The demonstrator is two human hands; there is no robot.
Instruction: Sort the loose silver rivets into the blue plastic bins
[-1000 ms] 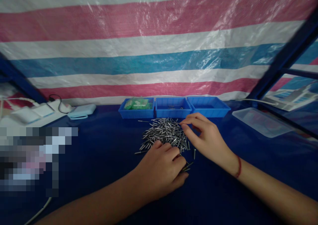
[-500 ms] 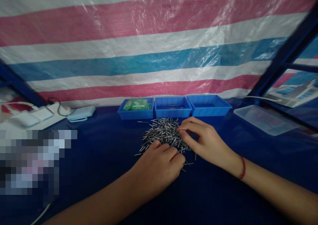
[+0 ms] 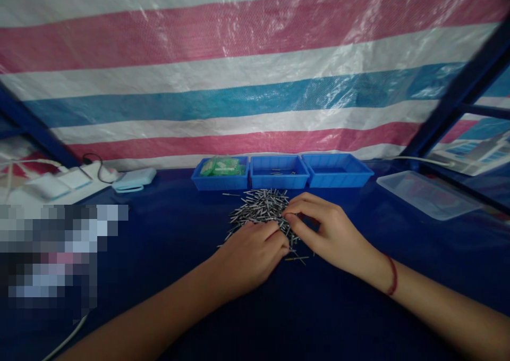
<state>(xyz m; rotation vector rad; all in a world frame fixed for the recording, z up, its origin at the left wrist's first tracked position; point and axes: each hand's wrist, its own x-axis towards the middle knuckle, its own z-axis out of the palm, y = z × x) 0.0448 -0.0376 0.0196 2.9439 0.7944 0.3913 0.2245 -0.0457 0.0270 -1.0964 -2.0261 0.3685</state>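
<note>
A heap of slim silver metal pins (image 3: 261, 204), which look like blind rivets, lies on the dark blue tabletop (image 3: 159, 228). My left hand (image 3: 253, 249) is curled palm down over the near side of the heap. Its fingertips are hidden, so what they hold cannot be seen. At the heap's right side my right hand (image 3: 324, 228) has thumb and forefinger brought together in a pinch, tips among the pins. Anything between them is too small to make out. A few loose pins (image 3: 298, 258) lie crossed just right of my left hand.
Behind the heap stand three blue bins in a row: one with green packets (image 3: 223, 166), a middle bin (image 3: 279, 183) with a few pins, and a right bin (image 3: 338, 179). A clear plastic lid (image 3: 430, 193) lies right; a power strip (image 3: 75, 183) and light-blue case (image 3: 135, 179) lie left.
My left hand has shifted slightly left and away from me over the heap. My right hand stays pinched at the heap's right side, nearly in place. The view has tilted slightly.
</note>
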